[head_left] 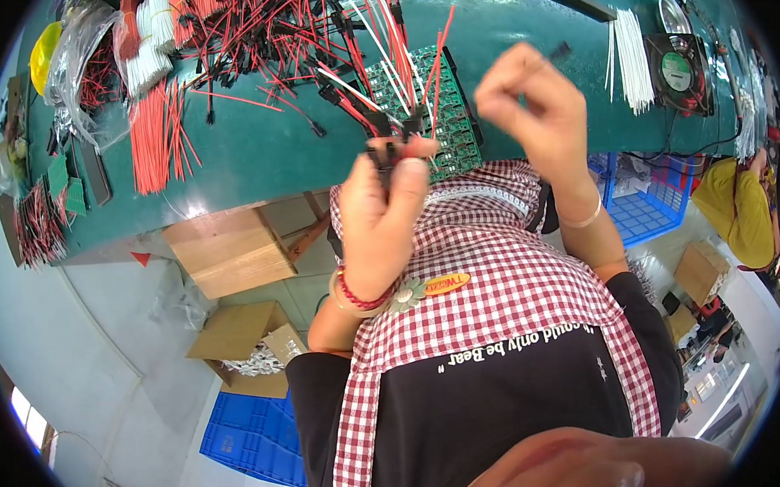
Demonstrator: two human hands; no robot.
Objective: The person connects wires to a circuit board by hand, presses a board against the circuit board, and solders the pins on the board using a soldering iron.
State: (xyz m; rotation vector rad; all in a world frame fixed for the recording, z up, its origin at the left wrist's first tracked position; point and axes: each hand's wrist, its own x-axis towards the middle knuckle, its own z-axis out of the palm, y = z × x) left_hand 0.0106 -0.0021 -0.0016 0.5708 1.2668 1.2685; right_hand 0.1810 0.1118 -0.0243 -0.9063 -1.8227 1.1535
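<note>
Here, at the near edge of a green desk point(249, 167), a worker's hands are apart. The left hand point(378, 222) is closed on black connectors point(383, 153) between thumb and fingers, just above the near end of a green circuit board panel point(460, 143); the right hand point(537, 112) is raised beside it, fingers curled in toward the thumb.

The low, close grip appears meant to steady the connector ends, leaving the red and white wires point(396, 67) free to fan away from the body. Straight red wires point(151, 141) lie bundled to the left and white wires point(630, 62) to the right, probably sorted by colour for easy reach.

Fingers hide much of the held connectors, and whether the upright wires are gripped or rest on the panel cannot be told. Blur leaves it unclear if the right fingertips pinch anything. A wire heap point(259, 25) runs out of view at the top, and a clear plastic bag point(91, 96) veils part of its contents.
</note>
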